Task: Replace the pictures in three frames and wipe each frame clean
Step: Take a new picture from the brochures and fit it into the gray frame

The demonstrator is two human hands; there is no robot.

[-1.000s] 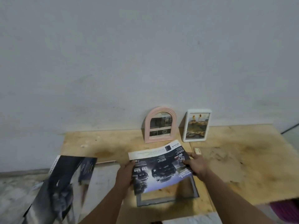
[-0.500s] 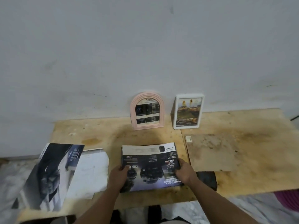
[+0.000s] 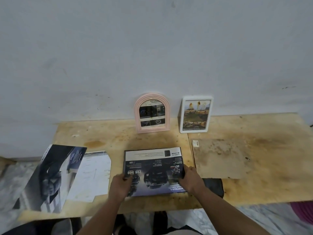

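Observation:
A printed car brochure page (image 3: 153,168) lies flat on a dark rectangular frame whose edge (image 3: 125,160) peeks out along the left and top. My left hand (image 3: 121,184) holds the page's lower left edge, thumb on top. My right hand (image 3: 190,178) grips its right edge. A pink arched frame (image 3: 152,113) and a white rectangular frame (image 3: 195,114), both holding pictures, lean upright against the wall behind. A brown backing board (image 3: 221,158) lies flat to the right.
The plywood table (image 3: 262,189) ends just below my hands. A large dark brochure (image 3: 50,177) and a cut white sheet (image 3: 92,173) lie at the left. A dark cloth (image 3: 213,186) sits by my right wrist. The grey wall stands close behind.
The page was held tilted above the open frame; now it lies flat on the frame with both hands at its sides. My view has pulled back and tipped down.

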